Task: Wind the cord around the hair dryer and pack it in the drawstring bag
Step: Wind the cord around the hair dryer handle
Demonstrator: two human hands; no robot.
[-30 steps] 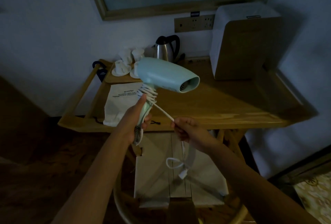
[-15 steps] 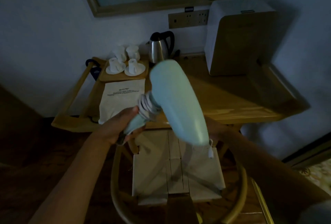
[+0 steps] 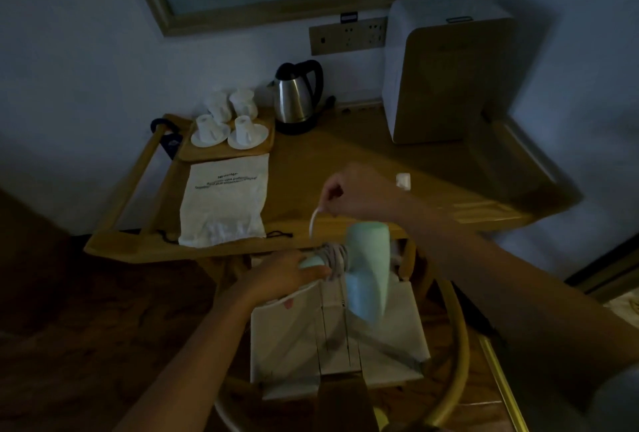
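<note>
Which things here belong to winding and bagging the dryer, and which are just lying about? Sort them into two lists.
In the job:
hair dryer, handle held by left hand
cord, pinched by right hand
drawstring bag, flat on the table

Lying about:
kettle
cups on their tray
white box

drawstring bag (image 3: 224,201) | dark printed lines, upside down | unreadable

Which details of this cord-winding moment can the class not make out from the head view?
- Print on the drawstring bag: too small and dim to read.
- Hair dryer nozzle: motion blur.
- Handle end: covered by the left hand.
- Cord beyond the right hand: hidden; plug blurred.
</note>
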